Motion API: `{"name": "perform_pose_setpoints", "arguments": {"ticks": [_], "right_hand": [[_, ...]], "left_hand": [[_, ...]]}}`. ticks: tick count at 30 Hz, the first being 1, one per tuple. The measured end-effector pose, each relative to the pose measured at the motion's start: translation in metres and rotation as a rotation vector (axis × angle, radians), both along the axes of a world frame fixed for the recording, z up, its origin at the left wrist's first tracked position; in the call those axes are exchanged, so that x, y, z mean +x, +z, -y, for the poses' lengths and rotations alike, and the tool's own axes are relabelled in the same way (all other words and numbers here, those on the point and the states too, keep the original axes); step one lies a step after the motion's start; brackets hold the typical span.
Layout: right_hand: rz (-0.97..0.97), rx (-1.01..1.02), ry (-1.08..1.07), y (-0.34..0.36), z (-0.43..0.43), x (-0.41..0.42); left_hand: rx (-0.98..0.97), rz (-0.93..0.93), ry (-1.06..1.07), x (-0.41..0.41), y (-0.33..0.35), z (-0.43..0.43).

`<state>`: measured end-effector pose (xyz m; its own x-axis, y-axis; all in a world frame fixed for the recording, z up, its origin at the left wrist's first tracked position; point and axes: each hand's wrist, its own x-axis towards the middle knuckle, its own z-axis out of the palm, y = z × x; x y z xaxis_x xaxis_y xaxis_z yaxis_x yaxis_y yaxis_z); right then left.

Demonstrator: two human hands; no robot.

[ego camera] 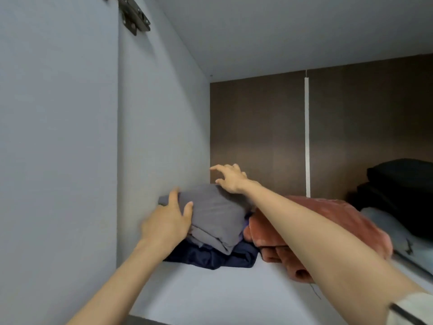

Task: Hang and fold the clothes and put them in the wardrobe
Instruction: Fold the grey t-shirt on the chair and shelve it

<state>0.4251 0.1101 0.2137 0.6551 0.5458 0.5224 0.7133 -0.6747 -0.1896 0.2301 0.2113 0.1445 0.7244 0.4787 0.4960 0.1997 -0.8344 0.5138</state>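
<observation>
A folded grey garment point(218, 216) lies on top of a folded dark blue garment point(210, 258), on a white wardrobe shelf point(210, 294) against the left wall. My left hand point(167, 222) presses against the grey garment's near left side, thumb on top and fingers spread. My right hand point(230, 178) hovers over the garment's far end with fingers spread and relaxed, its heel touching the cloth.
A folded rust-pink fleece point(328, 221) lies just right of the stack, under my right forearm. Further right are black folded items point(400, 184) and a pale grey one point(386, 221). The wardrobe's brown back panel point(257, 137) and grey side wall point(161, 137) close in the shelf.
</observation>
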Motion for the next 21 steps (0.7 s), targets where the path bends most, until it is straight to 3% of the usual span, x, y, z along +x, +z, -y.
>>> {"name": "perform_pose_setpoints", "arguments": {"ticks": [3, 6, 9, 15, 21], "right_hand": [[-0.084, -0.189, 0.028, -0.014, -0.008, 0.006], [-0.17, -0.287, 0.058, -0.018, -0.008, 0.004], [-0.19, -0.259, 0.112, -0.029, -0.004, 0.0], [-0.22, -0.183, 0.095, -0.061, -0.003, -0.01], [0.051, -0.021, 0.052, -0.045, 0.018, -0.047]], "left_hand": [[0.437, -0.122, 0.33, -0.001, 0.002, 0.009], [0.678, -0.038, 0.343, 0.007, 0.007, 0.016], [0.561, -0.131, 0.179, 0.021, 0.002, 0.014], [0.461, -0.246, 0.151, 0.028, -0.014, 0.009], [0.402, -0.192, 0.079, 0.01, -0.002, 0.007]]}}
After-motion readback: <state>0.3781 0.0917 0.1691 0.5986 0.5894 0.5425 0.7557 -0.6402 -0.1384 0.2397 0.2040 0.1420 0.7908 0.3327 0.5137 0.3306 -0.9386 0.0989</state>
